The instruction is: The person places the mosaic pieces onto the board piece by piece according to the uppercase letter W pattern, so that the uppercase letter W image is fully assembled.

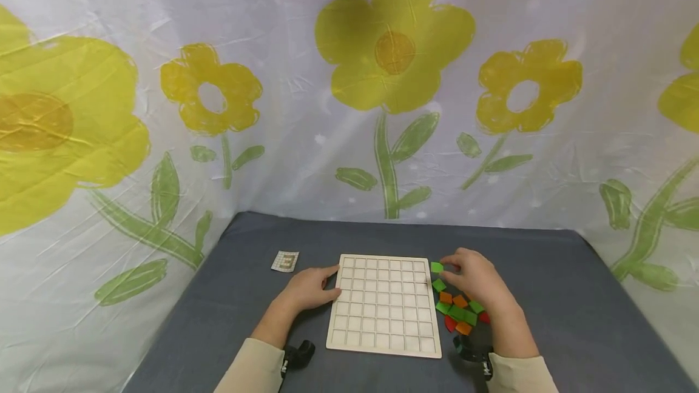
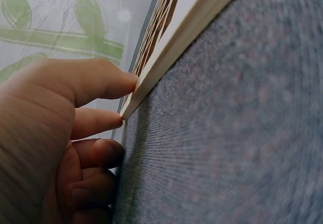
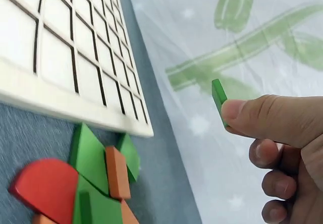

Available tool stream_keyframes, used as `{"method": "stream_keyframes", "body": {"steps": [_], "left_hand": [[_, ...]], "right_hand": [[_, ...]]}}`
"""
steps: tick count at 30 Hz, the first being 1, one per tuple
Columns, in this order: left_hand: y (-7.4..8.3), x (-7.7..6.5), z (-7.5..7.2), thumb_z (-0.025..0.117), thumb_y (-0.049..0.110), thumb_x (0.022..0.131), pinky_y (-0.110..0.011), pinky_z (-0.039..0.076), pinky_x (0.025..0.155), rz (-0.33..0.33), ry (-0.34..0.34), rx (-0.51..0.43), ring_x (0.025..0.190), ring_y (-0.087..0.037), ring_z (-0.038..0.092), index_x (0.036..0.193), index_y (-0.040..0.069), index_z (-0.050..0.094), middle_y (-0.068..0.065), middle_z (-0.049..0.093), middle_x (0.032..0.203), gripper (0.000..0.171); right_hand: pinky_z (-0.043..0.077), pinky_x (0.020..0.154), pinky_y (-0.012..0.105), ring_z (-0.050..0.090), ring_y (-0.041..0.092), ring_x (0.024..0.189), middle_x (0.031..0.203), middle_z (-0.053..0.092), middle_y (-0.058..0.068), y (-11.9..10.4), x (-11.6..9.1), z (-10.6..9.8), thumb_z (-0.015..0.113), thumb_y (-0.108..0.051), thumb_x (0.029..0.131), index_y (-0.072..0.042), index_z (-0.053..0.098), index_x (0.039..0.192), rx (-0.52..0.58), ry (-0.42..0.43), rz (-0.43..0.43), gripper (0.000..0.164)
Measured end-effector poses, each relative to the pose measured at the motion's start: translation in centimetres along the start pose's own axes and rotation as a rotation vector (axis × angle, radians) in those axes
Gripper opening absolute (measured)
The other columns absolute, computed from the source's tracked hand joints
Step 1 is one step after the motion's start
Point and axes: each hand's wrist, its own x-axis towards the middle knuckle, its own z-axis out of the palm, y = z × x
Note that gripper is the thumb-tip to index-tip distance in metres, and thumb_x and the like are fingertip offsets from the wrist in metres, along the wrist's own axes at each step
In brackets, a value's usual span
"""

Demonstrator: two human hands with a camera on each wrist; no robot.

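A pale wooden grid board lies on the dark cloth. My left hand is at its left side, thumb and index fingertip touching the edge; the left wrist view shows both tips against the board's rim, the other fingers loosely bent. Just beyond the board's upper right side, my right hand pinches a small green square tile between thumb and index finger, above the cloth. Below that hand lies a pile of green tiles, orange tiles and red rounded pieces, partly overlapping.
A small card with a printed grid and a brown letter-like pattern lies left of the board. The dark cloth covers the table. Behind it hangs a pale curtain with yellow flowers.
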Motion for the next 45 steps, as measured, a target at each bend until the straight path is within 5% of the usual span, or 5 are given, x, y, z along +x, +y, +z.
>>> {"method": "stream_keyframes", "body": {"steps": [9,19,41,45], "left_hand": [[0.0,0.0,-0.5,0.069,0.038,0.095,-0.031,0.029,0.053,0.005,-0.008,-0.014,0.050,-0.010,0.034,0.150,0.011,0.055,0.006,0.044,0.058,0.063],[-0.2,0.1,-0.4,0.069,0.038,0.095,-0.032,0.030,0.054,0.005,-0.003,0.004,0.052,-0.011,0.037,0.150,0.011,0.055,0.005,0.047,0.061,0.063],[-0.2,-0.1,-0.1,0.068,0.038,0.095,-0.032,0.031,0.054,0.009,-0.005,-0.014,0.052,-0.010,0.038,0.150,0.010,0.055,0.006,0.047,0.059,0.063],[-0.2,-0.2,-0.1,0.068,0.037,0.094,-0.032,0.031,0.054,0.006,-0.002,-0.019,0.052,-0.010,0.038,0.150,0.010,0.055,0.005,0.047,0.060,0.063]], "right_hand": [[0.033,0.061,0.033,0.038,0.016,0.066,0.073,0.042,-0.001,-1.8,0.8,1.3,0.078,-0.014,0.092,-0.006,0.078,0.115,-0.007,-0.043,-0.083,0.024],[0.040,0.064,0.032,0.045,0.011,0.071,0.082,0.057,-0.006,-3.1,0.9,2.9,0.076,-0.011,0.092,-0.006,0.080,0.110,-0.015,-0.068,-0.176,0.019],[0.031,0.061,0.030,0.039,0.011,0.066,0.072,0.046,-0.005,-1.9,0.9,5.7,0.077,-0.013,0.091,-0.010,0.081,0.106,-0.005,-0.138,-0.129,0.016],[0.033,0.062,0.030,0.042,0.010,0.068,0.077,0.053,-0.007,-2.1,1.0,5.9,0.078,-0.013,0.090,-0.011,0.081,0.106,-0.009,-0.120,-0.122,0.016]]}}
